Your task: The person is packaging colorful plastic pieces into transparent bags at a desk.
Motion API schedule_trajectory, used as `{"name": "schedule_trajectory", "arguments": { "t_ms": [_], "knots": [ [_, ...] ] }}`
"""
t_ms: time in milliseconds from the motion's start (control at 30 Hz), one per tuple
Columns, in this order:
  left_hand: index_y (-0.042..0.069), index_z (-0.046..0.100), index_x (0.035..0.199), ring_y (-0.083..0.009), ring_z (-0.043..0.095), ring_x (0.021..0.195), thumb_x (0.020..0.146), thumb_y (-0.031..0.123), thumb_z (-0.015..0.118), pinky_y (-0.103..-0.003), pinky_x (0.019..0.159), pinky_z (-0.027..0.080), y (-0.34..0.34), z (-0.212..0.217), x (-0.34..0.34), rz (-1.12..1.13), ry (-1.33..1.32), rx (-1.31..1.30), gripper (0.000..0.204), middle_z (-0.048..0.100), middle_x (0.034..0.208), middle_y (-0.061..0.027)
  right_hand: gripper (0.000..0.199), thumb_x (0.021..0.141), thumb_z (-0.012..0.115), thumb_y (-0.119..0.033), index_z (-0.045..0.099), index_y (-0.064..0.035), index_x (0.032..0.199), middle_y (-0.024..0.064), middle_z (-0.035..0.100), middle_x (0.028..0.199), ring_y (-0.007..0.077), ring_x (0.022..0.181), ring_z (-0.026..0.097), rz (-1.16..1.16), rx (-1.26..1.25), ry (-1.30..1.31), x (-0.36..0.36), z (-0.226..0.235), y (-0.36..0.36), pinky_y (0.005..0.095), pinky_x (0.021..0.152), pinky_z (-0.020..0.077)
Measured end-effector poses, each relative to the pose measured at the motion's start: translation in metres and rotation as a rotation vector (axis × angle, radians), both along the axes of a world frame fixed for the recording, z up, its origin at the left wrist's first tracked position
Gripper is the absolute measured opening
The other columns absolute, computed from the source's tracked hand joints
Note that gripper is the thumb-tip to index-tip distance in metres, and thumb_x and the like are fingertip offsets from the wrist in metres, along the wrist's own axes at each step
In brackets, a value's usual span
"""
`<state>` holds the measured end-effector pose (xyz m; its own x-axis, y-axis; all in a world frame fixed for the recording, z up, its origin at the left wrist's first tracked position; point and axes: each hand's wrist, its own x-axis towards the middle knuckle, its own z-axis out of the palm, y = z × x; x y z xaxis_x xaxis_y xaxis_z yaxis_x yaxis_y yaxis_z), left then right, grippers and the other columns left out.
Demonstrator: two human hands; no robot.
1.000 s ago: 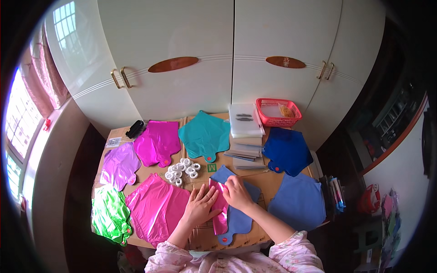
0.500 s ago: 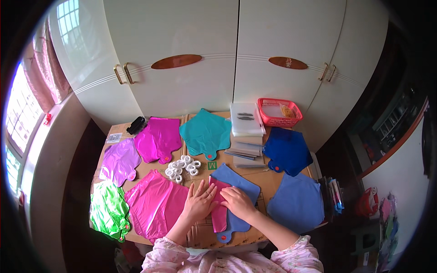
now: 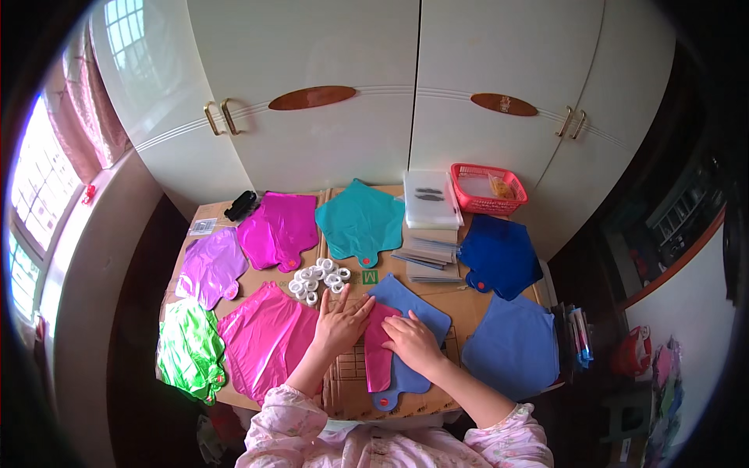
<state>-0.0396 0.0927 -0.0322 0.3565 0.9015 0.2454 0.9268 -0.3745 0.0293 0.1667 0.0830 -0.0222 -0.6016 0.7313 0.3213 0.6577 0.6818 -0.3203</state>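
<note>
A folded strip of pink foil balloon [image 3: 378,366] lies on top of a flat blue foil balloon [image 3: 408,376], whose tab with a red dot points toward me. My left hand [image 3: 341,321] rests with fingers spread beside the strip's far left edge, fingertips near the blue balloon's upper corner. My right hand [image 3: 412,342] lies on the strip's right side, fingers stretched and pressing down on it. To the left is a larger flat pink foil balloon [image 3: 265,339], partly behind my left wrist. Just beyond my left hand sits a heap of small white rolls [image 3: 316,279].
More flat foil balloons surround the cardboard [image 3: 347,374]: green [image 3: 189,351], lilac [image 3: 207,269], magenta [image 3: 277,230], teal [image 3: 360,218], dark blue [image 3: 499,257], blue [image 3: 511,347]. A stack of clear bags [image 3: 431,201], grey cards [image 3: 429,257], a red basket [image 3: 488,204] and a black object [image 3: 240,205] stand behind.
My left hand has slid away from me a little, its fingers stretching farther along the strip's left edge. The right hand stays on the strip. The whole view has shifted slightly.
</note>
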Motion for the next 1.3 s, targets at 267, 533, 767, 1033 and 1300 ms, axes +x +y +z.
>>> {"name": "schedule_trajectory", "arguments": {
  "t_ms": [267,533,767,1033,1300],
  "knots": [
    [0.027,0.034,0.142,-0.0295,0.018,0.141,0.076,0.056,0.061,-0.060,0.110,0.006,-0.011,0.030,-0.010,-0.151,0.115,-0.123,0.077,0.039,0.144,0.0056,0.044,0.073,0.072,-0.026,0.061,-0.0055,0.111,0.0054,0.058,0.113,0.0205,0.109,0.056,0.021,-0.040,-0.058,0.002,0.003,0.002,0.0446,0.102,0.0369],
    [0.022,0.020,0.148,-0.0357,0.012,0.141,0.059,0.066,0.070,-0.062,0.109,0.007,-0.030,0.040,-0.002,-0.188,0.185,-0.337,0.111,0.026,0.151,-0.0038,0.065,0.067,0.075,-0.041,0.056,-0.0022,0.116,0.0082,0.056,0.119,0.0214,0.113,0.053,0.037,-0.043,-0.130,0.002,0.008,-0.001,0.0458,0.105,0.0342],
    [0.007,0.016,0.147,-0.0374,0.011,0.141,0.053,0.073,0.068,-0.062,0.108,0.008,-0.045,0.036,0.001,-0.206,0.175,-0.362,0.126,0.024,0.150,-0.0159,0.087,0.058,0.077,-0.053,0.052,-0.0005,0.122,0.0093,0.051,0.128,0.0223,0.119,0.049,0.041,-0.031,-0.186,0.003,0.009,-0.005,0.0458,0.108,0.0301],
    [0.005,0.016,0.147,-0.0397,0.011,0.140,0.050,0.077,0.065,-0.060,0.109,0.009,-0.053,0.041,0.009,-0.165,0.248,-0.396,0.130,0.021,0.150,-0.0181,0.118,0.049,0.072,-0.070,0.037,0.0033,0.135,0.0128,0.039,0.140,0.0245,0.133,0.034,0.051,-0.093,-0.357,0.003,0.022,-0.015,0.0530,0.110,0.0214],
    [0.002,0.020,0.145,-0.0376,0.012,0.141,0.051,0.079,0.063,-0.057,0.110,0.010,-0.054,0.036,0.008,-0.212,0.185,-0.380,0.129,0.023,0.149,-0.0203,0.132,0.045,0.071,-0.075,0.026,0.0051,0.140,0.0155,0.027,0.147,0.0273,0.139,0.022,0.055,-0.146,-0.442,0.003,0.025,-0.020,0.0585,0.109,0.0174]
  ]
}}
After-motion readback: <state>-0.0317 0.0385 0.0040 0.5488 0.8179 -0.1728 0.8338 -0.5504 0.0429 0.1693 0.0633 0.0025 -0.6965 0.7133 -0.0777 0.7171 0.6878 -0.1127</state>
